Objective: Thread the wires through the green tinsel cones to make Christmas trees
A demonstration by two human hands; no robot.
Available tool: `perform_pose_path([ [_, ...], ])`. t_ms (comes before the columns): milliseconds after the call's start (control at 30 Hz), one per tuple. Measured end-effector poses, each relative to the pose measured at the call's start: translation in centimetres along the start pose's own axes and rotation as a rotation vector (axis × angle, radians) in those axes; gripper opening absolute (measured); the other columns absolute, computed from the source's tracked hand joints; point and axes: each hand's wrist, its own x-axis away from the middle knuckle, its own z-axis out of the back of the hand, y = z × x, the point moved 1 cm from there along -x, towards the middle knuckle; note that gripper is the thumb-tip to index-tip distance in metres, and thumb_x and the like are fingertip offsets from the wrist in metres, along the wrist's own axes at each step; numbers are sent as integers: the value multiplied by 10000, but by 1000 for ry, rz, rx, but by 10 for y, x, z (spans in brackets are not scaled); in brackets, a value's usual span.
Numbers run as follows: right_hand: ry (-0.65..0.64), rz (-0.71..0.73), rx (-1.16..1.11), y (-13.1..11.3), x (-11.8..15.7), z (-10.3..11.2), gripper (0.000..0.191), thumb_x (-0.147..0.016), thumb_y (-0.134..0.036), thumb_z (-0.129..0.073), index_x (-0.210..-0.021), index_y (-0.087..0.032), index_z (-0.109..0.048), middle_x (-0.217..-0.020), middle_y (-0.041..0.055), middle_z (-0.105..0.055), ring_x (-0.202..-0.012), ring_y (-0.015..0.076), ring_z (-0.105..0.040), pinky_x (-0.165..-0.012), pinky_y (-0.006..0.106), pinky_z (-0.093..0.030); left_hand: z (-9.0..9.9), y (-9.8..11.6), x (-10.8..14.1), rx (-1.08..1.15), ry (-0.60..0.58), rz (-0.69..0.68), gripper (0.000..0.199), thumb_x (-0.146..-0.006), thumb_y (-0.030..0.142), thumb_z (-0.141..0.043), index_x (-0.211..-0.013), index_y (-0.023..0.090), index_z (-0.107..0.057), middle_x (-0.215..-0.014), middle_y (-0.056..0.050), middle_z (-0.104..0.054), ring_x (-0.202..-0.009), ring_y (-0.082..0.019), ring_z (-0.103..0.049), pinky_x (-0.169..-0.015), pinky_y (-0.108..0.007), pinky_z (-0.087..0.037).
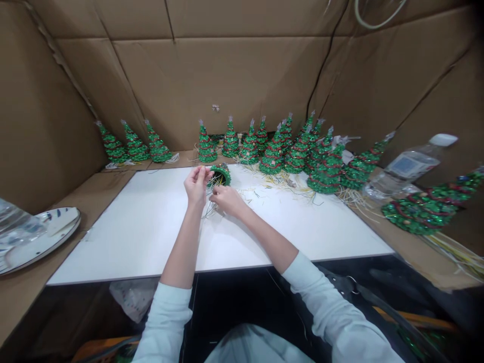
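A green tinsel tree (226,174) lies on its side on the white board (151,227), its open base toward me and pale wires coming out of it. My left hand (197,185) is raised at the left of this base, thumb and fingers pinched together on thin wires. At the lower right of the opening, my right hand (227,199) is closed with its fingers near the wire ends; what it pinches is too small to make out.
Several decorated green trees (272,156) stand along the back and right. Loose yellow and white wire bits (287,181) lie before them. A plate (56,237) is at left, a leaning plastic bottle (408,166) at right. Cardboard walls (227,75) surround the board.
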Motion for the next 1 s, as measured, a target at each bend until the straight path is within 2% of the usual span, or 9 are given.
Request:
perform_pose_path([
  [67,28,-17,-50,4,4,2,215,-854,-204,-484,-911,-218,-691,-969,64,-595,-875,157,-528,-704,252,-369,2,-1,-2,9,5,10,278,-627,352,-718,-773,147,-599,-742,-19,-618,-730,-116,-639,-794,-279,-506],
  [167,111,-95,-237,11,9,8,216,-844,-215,-499,-943,-243,-690,-1043,35,-589,-878,135,-539,-738,233,-395,4,-1,-3,10,33,12,303,-604,360,-731,-763,144,-591,-719,-15,-624,-689,-103,-630,-763,-256,-512],
  [267,221,-212,-504,18,10,9,197,-808,-182,-533,-893,-229,-705,-960,21,-625,-854,123,-562,-780,224,-414,1,-3,-1,-2,19,28,292,-604,352,-732,-754,140,-599,-722,-16,-632,-677,-99,-627,-764,-254,-509],
  [367,405,-391,-823,22,5,4,147,-769,-231,-574,-837,-200,-700,-837,17,-660,-782,125,-589,-773,242,-439,-3,-9,3,-28,-33,65,276,-615,337,-725,-766,132,-618,-741,-27,-643,-674,-108,-632,-752,-267,-507],
  [433,550,-521,-1040,24,1,0,179,-738,-295,-598,-848,-176,-675,-775,18,-665,-730,128,-602,-731,249,-460,-6,-15,6,-59,-54,82,280,-613,341,-721,-768,128,-624,-734,-31,-647,-655,-109,-628,-723,-265,-505],
  [533,694,-632,-1221,24,-3,-6,255,-682,-374,-629,-802,-149,-637,-715,21,-654,-698,135,-611,-685,243,-476,-7,-23,9,-110,-53,91,283,-605,345,-718,-752,123,-625,-709,-31,-646,-654,-107,-618,-688,-247,-497],
  [700,762,-653,-1141,21,-4,-11,247,-721,-397,-569,-752,-161,-632,-725,15,-659,-691,130,-604,-690,239,-471,-8,-29,12,-104,3,119,300,-572,336,-732,-738,112,-620,-707,-34,-645,-678,-108,-606,-684,-237,-484],
  [1000,614,-655,-802,14,1,-7,198,-802,-303,-481,-776,-197,-646,-731,-6,-662,-663,125,-575,-658,225,-415,-7,-33,13,-81,-22,137,336,-528,338,-758,-746,113,-635,-730,-42,-653,-663,-111,-597,-662,-241,-478],
])
